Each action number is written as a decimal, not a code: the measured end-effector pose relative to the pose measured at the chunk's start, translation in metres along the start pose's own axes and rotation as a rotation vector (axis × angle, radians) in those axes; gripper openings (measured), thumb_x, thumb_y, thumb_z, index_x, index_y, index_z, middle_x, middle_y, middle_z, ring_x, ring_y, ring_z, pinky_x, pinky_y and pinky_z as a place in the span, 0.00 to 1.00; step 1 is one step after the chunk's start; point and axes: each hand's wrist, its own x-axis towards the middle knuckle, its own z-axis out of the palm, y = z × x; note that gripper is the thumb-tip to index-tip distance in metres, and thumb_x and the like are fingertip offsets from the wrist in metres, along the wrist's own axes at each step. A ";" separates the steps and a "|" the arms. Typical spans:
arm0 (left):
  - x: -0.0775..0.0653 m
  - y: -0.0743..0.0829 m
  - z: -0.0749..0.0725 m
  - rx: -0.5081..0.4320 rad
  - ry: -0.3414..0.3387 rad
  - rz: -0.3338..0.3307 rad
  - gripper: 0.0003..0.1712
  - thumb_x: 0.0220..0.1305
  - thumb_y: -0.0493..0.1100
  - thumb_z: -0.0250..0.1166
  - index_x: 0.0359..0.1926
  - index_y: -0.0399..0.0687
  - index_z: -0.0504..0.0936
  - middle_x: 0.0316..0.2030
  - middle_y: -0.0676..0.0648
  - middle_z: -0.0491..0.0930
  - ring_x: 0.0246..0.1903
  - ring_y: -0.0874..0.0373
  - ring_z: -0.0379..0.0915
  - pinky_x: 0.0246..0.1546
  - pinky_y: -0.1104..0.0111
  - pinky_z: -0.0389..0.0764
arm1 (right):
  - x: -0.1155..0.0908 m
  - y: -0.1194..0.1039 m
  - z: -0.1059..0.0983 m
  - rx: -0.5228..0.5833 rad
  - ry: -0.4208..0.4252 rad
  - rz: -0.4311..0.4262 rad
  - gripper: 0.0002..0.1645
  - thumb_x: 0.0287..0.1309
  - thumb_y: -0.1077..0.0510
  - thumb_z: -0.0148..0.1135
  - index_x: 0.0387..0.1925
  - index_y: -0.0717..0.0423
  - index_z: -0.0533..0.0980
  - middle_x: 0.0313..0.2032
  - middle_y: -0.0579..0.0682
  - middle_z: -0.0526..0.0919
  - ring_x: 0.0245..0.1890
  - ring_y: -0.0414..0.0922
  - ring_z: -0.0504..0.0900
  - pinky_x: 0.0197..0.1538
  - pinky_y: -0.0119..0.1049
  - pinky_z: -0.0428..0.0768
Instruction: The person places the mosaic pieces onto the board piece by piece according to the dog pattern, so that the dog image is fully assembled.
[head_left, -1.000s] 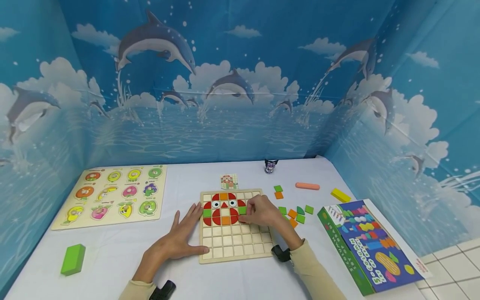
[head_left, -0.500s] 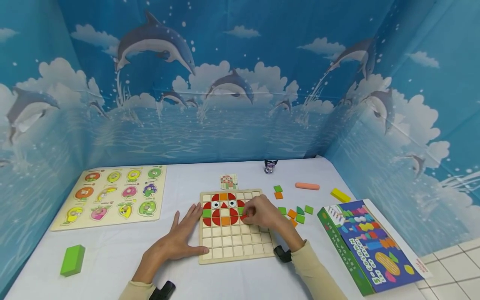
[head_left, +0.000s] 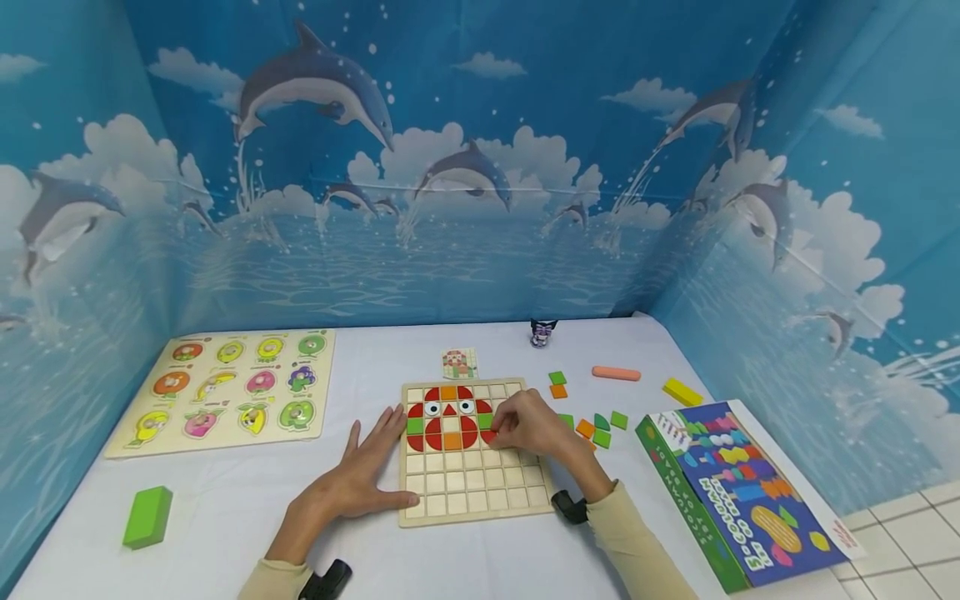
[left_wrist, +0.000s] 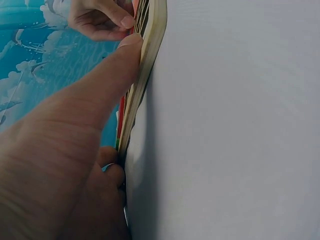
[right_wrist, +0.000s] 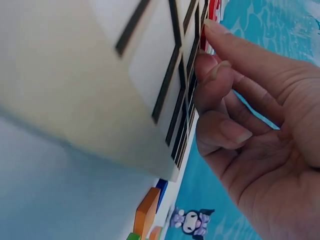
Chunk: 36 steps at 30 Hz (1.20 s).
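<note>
A wooden grid board [head_left: 476, 503] lies in front of me, its upper cells filled with red, green, orange and eye tiles that form a face. My left hand [head_left: 356, 480] lies spread along the board's left side, thumb and fingertips at its edge. In the left wrist view the left thumb [left_wrist: 95, 82] touches the rim. My right hand [head_left: 531, 425] is over the board's right part, thumb and index finger pinching a red curved tile [head_left: 488, 436] at a cell beside the face. The right wrist view shows that red tile [right_wrist: 203, 38] at the fingertips, the other fingers curled.
Loose green and orange tiles [head_left: 602, 437] lie right of the board. A pattern card [head_left: 459, 363] and small figurine [head_left: 542, 333] stand beyond. A boxed set [head_left: 750, 492], yellow block [head_left: 682, 392] and salmon stick [head_left: 616, 373] lie right; a fruit puzzle [head_left: 225, 387] and green block [head_left: 147, 517] left.
My right hand has shifted slightly to the right, and the red tile, at first mostly hidden by the fingers, now shows at the cell under the fingertips. The left hand stays in place.
</note>
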 end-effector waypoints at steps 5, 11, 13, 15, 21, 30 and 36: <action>0.000 0.002 -0.001 0.009 0.000 0.016 0.75 0.55 0.64 0.82 0.88 0.42 0.45 0.87 0.42 0.41 0.87 0.43 0.29 0.81 0.39 0.20 | 0.001 0.000 0.002 -0.021 0.040 0.045 0.11 0.51 0.64 0.86 0.27 0.57 0.86 0.21 0.41 0.82 0.21 0.36 0.78 0.28 0.29 0.81; 0.001 0.002 -0.001 0.006 0.002 0.014 0.75 0.55 0.64 0.82 0.87 0.41 0.46 0.87 0.42 0.42 0.87 0.42 0.29 0.81 0.39 0.20 | 0.000 0.003 -0.002 -0.037 0.045 0.041 0.13 0.53 0.60 0.86 0.26 0.54 0.85 0.20 0.40 0.80 0.21 0.35 0.76 0.27 0.29 0.79; 0.002 0.002 -0.001 0.008 -0.001 0.009 0.74 0.55 0.64 0.82 0.88 0.42 0.46 0.88 0.42 0.41 0.87 0.43 0.28 0.81 0.39 0.20 | -0.002 0.007 -0.008 -0.036 0.053 0.030 0.11 0.56 0.57 0.84 0.27 0.53 0.85 0.21 0.40 0.81 0.22 0.35 0.76 0.28 0.29 0.79; 0.002 0.003 0.000 0.011 -0.003 0.007 0.74 0.55 0.63 0.82 0.88 0.43 0.46 0.88 0.43 0.41 0.87 0.44 0.28 0.81 0.39 0.20 | -0.005 0.011 -0.016 -0.032 0.070 0.025 0.10 0.60 0.56 0.82 0.29 0.53 0.86 0.23 0.40 0.82 0.22 0.36 0.76 0.28 0.30 0.78; 0.002 0.003 -0.001 0.015 -0.002 0.009 0.74 0.55 0.63 0.83 0.88 0.42 0.46 0.88 0.43 0.41 0.87 0.43 0.28 0.81 0.38 0.20 | -0.015 0.029 -0.038 -0.005 0.122 0.021 0.05 0.65 0.59 0.78 0.38 0.57 0.89 0.29 0.45 0.86 0.25 0.40 0.79 0.29 0.32 0.80; -0.003 -0.002 -0.003 0.024 0.001 0.003 0.74 0.55 0.64 0.82 0.88 0.43 0.46 0.88 0.42 0.41 0.87 0.42 0.28 0.81 0.37 0.20 | 0.012 -0.004 0.000 0.073 -0.025 -0.107 0.14 0.61 0.64 0.80 0.47 0.65 0.89 0.25 0.48 0.83 0.23 0.36 0.74 0.28 0.29 0.75; -0.003 -0.006 0.003 -0.022 0.045 0.091 0.73 0.56 0.65 0.81 0.87 0.41 0.48 0.87 0.38 0.44 0.86 0.39 0.32 0.80 0.36 0.20 | 0.041 -0.032 0.031 0.018 -0.086 -0.103 0.18 0.61 0.62 0.80 0.53 0.62 0.88 0.18 0.46 0.77 0.17 0.34 0.69 0.27 0.28 0.70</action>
